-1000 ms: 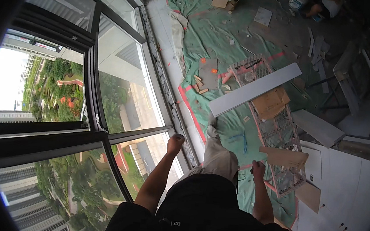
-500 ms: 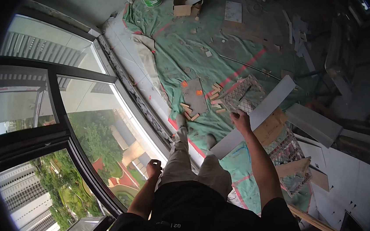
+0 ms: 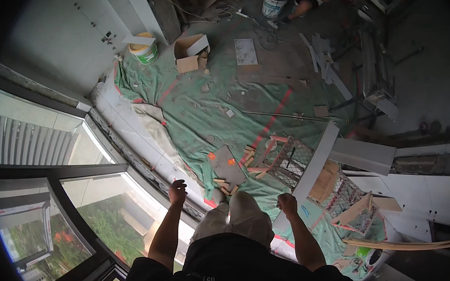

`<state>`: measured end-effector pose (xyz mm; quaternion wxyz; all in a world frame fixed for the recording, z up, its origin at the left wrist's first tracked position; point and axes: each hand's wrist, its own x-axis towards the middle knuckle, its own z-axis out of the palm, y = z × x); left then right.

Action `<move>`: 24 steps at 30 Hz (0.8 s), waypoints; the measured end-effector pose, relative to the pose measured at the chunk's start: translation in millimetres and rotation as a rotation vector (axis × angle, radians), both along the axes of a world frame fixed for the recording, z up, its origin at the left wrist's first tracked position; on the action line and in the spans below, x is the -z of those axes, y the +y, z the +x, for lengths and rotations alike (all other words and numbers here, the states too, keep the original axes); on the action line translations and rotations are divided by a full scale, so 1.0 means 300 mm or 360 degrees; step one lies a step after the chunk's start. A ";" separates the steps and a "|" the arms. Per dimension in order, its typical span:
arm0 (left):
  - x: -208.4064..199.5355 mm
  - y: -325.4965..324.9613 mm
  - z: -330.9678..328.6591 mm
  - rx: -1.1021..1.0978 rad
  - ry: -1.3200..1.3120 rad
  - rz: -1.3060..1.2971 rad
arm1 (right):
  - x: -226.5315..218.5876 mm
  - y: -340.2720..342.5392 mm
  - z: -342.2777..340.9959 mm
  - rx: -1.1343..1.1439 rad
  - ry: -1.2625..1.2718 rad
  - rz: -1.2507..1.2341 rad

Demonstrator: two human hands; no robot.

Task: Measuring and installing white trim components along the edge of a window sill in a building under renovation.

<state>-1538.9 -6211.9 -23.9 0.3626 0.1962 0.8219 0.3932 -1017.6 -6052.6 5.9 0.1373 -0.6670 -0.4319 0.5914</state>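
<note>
Observed, largest first: green sheet (image 3: 194,119), spread in wrinkles, crossed by red stripes. At left, dark-framed window (image 3: 97,196), with greenery outside. At right, low mesh stand (image 3: 292,158), set on the sheet. At the far end, another person (image 3: 303,9), beside a blue-and-white bucket (image 3: 273,6). Laid aslant across the stand, long white plank (image 3: 316,162), near end just beside the right hand (image 3: 286,203). On the stand, right of the plank, brown cardboard (image 3: 324,184). Farther off, open box (image 3: 187,63) and, to its left, green-and-white tub (image 3: 145,53), topped by a pale strip. Ahead of the feet, gray board (image 3: 222,167), bearing two orange patches.

Right grip: fingers curled inward, over or near the plank; cannot tell contact or contents. Left hand (image 3: 177,191): grip loosely bent, partly open, near the window's lower rail; cannot tell contents. Smallest: wooden blocks (image 3: 249,156), scattered beside the gray board.
</note>
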 end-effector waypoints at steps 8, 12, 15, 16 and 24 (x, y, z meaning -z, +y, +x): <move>0.110 0.313 -0.136 0.0151 -0.0327 -0.0204 | 0.068 0.204 -0.247 0.0315 0.0039 -0.0017; 0.115 0.499 -0.108 0.0459 -0.0155 -0.0273 | 0.250 0.491 -0.343 0.0111 -0.0436 0.0324; 0.169 0.672 -0.177 0.0809 -0.0007 -0.0425 | 0.343 0.823 -0.449 -0.0035 -0.0377 0.0295; 0.199 0.788 -0.154 0.0867 -0.0198 -0.0486 | 0.424 0.911 -0.420 0.0053 -0.0316 0.0341; 0.533 1.748 -0.268 0.0798 -0.0342 -0.0811 | 0.539 1.279 -0.685 -0.0035 0.0007 0.0110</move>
